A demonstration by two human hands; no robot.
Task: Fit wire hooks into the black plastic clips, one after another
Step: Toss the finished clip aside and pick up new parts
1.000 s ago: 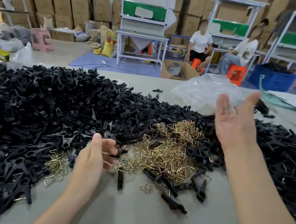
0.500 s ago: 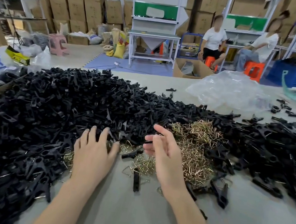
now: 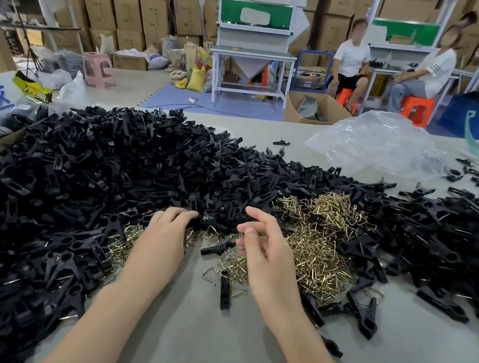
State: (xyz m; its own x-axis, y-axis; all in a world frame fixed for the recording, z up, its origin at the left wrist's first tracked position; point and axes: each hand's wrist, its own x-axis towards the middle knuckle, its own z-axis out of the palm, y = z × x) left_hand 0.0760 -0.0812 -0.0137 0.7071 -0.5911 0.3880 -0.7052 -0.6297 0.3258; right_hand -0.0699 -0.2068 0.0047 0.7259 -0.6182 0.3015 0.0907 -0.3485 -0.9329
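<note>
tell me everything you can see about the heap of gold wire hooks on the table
The heap of gold-coloured wire hooks is a loose tangle of thin, shiny, brass-looking bent wires, many roughly triangular. It lies on the grey table, hemmed behind and at both sides by black plastic clips, some lying on it. It thins into strays towards the near edge. The right hand is over its left part; the left hand is by a smaller patch of hooks.
</note>
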